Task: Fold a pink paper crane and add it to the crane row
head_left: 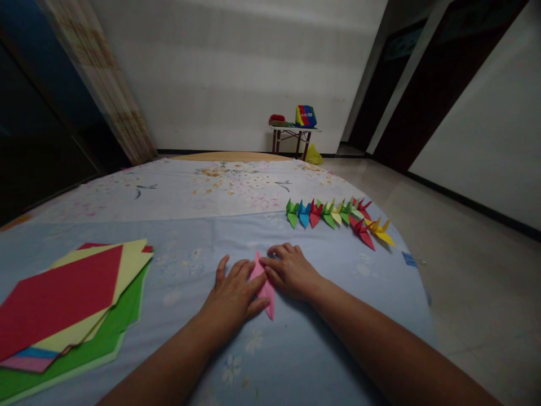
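Note:
A strip of pink folded paper [266, 290], narrow and pointed at both ends, lies on the blue floral tablecloth between my hands. From the left, my left hand [236, 287] holds it down with thumb and index finger across its lower half; the other fingers spread away to the left. My right hand [291, 270] is on the right edge, its thumb and index finger at the upper half of the strip and the remaining fingers curled. Parts of the paper are hidden beneath my fingers.
Coloured paper sheets, a red sheet [71, 287] uppermost, lie at left. Several folded paper cranes [327, 214] line the right side. A blue clip [409, 259] sits at the table's right edge. Beyond the round table stands a small table [291, 129] with a colourful box [305, 115].

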{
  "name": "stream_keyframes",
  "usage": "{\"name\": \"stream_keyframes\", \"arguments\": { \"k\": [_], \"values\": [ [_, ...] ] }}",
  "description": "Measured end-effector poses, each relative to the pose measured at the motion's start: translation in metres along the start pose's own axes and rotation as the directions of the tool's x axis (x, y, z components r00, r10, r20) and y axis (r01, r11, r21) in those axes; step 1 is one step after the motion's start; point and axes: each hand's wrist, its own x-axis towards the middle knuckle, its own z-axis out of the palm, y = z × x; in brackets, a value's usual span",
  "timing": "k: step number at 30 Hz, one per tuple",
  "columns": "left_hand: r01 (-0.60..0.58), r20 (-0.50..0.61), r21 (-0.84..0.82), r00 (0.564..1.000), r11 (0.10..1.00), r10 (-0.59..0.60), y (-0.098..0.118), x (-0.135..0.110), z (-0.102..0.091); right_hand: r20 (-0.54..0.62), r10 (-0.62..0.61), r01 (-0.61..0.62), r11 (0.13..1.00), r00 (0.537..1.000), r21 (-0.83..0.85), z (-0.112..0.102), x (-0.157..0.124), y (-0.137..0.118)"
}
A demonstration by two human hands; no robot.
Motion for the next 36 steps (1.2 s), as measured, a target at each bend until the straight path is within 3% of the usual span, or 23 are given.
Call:
{"name": "stream_keyframes", "arguments": {
  "k": [6,23,36],
  "values": [
    [0.019,0.043,-0.005,0.999,1.0,-0.019,0.002,0.0,-0.003,-0.009,0.003,-0.003,1.0,1.0,-0.008,0.001,0.004,0.001],
    [0.005,0.012,0.01,1.0,1.0,-0.005,-0.001,0.001,0.002,-0.042,0.003,-0.003,1.0,0.999,0.004,0.002,0.012,0.006],
    [0.028,0.042,0.014,0.999,1.0,-0.029,0.0,-0.001,0.002,0.004,-0.023,0.023,0.987,1.0,-0.156,0.001,0.02,0.002]
  ]
}}
